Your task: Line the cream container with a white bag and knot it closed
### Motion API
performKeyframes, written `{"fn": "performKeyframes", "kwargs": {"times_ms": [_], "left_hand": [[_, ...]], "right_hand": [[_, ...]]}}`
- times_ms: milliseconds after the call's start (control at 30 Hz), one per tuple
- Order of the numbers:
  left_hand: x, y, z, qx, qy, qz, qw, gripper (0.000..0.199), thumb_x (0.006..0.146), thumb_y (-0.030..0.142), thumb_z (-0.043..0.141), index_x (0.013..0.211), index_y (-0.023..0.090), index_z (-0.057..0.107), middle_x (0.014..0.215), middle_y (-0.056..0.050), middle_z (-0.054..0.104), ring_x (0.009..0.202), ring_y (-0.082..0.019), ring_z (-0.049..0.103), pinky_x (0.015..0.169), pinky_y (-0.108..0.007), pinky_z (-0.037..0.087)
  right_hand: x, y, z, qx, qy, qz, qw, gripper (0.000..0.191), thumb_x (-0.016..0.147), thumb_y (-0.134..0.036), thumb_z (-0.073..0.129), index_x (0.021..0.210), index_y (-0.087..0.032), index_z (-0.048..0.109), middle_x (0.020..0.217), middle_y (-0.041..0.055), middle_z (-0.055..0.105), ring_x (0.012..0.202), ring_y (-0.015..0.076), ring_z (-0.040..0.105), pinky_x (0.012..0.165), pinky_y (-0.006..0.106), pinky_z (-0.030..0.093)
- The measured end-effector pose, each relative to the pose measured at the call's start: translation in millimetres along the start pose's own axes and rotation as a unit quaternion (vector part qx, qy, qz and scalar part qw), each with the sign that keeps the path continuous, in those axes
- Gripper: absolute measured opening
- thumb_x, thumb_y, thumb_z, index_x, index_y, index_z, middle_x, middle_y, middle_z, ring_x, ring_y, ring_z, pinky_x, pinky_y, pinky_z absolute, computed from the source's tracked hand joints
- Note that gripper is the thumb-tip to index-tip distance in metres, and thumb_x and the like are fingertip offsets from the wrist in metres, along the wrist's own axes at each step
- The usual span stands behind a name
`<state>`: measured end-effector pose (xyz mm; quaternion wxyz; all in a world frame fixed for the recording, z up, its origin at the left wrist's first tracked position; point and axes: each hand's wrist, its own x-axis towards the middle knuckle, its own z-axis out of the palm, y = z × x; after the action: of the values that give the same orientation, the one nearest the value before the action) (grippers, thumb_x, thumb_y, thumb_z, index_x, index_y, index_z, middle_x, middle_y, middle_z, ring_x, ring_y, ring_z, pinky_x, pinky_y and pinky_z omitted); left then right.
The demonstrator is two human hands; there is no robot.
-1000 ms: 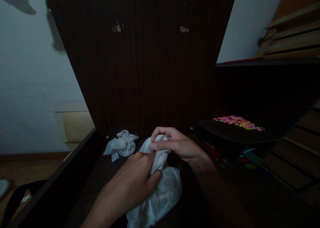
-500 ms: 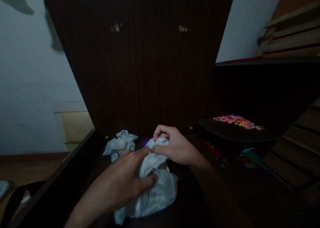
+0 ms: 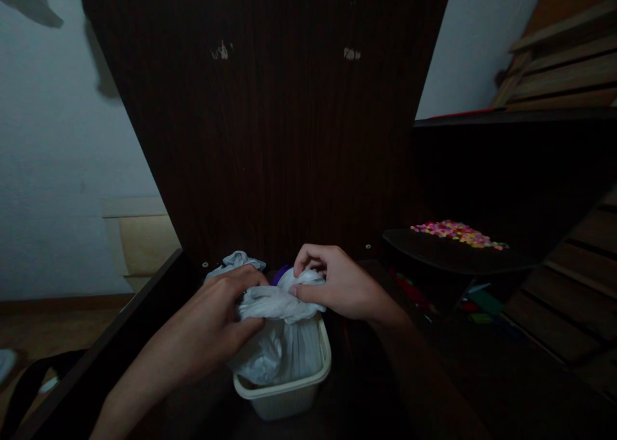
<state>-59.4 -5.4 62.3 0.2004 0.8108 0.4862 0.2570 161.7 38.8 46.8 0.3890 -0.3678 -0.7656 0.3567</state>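
A thin white plastic bag (image 3: 284,304) lies bunched over and partly inside a small cream plastic tub (image 3: 284,398). My left hand (image 3: 219,315) grips the bag's left side, thumb below the gathered folds and fingers behind them. At the bag's upper right, my right hand (image 3: 332,282) pinches the plastic between thumb and curled fingers. Behind the two hands a bit of something purple (image 3: 280,274) shows. Another crumpled plastic bag (image 3: 241,260) sits farther back, partly covered by my left hand.
A tall dark wooden panel (image 3: 289,138) rises behind the hands. To the right, a dark shelf (image 3: 434,260) bears a pile of small pink and yellow pieces (image 3: 457,232). A low dark side board (image 3: 116,337) runs along the left. Wooden slats (image 3: 569,74) stand at the far right.
The bag's near part has been drawn up and back, uncovering the tub's rim and front. My left hand has shifted left and slightly up; my right hand has hardly moved.
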Motion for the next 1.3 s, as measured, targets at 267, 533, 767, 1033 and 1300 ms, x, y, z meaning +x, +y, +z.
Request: {"fn": "performKeyframes", "kwargs": {"times_ms": [267,533,767,1033,1300], "left_hand": [[6,-5,-9.9,-0.155,-0.102,-0.024,0.982,0.023,0.076,0.034,0.08,0.092,0.021,0.071,0.085,0.002,0.072,0.076,-0.018,0.066,0.068,-0.023,0.053],[19,-23,-8.2,-0.133,-0.061,0.011,0.989,0.027,0.087,0.044,0.069,0.093,0.018,0.074,0.082,0.0,0.071,0.07,-0.015,0.06,0.06,-0.021,0.046],[31,-36,-6.7,0.039,0.079,0.142,0.986,0.017,0.09,0.031,0.064,0.082,0.018,0.071,0.083,-0.003,0.066,0.079,-0.019,0.06,0.071,-0.028,0.044],[39,-38,11.5,0.196,0.174,0.206,0.943,0.016,0.085,0.01,0.057,0.093,0.018,0.069,0.107,-0.011,0.064,0.104,-0.03,0.053,0.085,-0.043,0.041],[39,-16,32.2,0.228,0.291,0.041,0.928,0.018,0.081,0.029,0.068,0.091,0.017,0.061,0.087,-0.007,0.062,0.08,-0.025,0.057,0.07,-0.033,0.041]], "right_hand": [[0,1,-1,0.017,-0.023,-0.012,1.0,0.018,0.065,-0.01,0.067,0.076,-0.019,0.057,0.074,-0.004,0.057,0.07,0.0118,0.052,0.06,0.023,0.036],[3,2,3,0.008,0.006,-0.017,1.0,0.014,0.068,-0.008,0.052,0.075,-0.02,0.055,0.073,-0.0036,0.054,0.068,0.0127,0.048,0.057,0.026,0.034],[3,3,9,-0.048,0.002,-0.045,0.998,0.019,0.067,-0.004,0.053,0.077,-0.02,0.055,0.076,-0.0046,0.056,0.072,0.0118,0.049,0.064,0.025,0.035],[1,-3,10,-0.046,0.02,-0.036,0.998,0.021,0.064,-0.004,0.054,0.076,-0.02,0.053,0.072,-0.0064,0.054,0.066,0.0102,0.046,0.059,0.024,0.031],[1,0,11,-0.066,0.076,-0.046,0.994,0.018,0.063,-0.007,0.057,0.075,-0.02,0.054,0.073,-0.0064,0.055,0.068,0.0104,0.049,0.062,0.024,0.035]]}}
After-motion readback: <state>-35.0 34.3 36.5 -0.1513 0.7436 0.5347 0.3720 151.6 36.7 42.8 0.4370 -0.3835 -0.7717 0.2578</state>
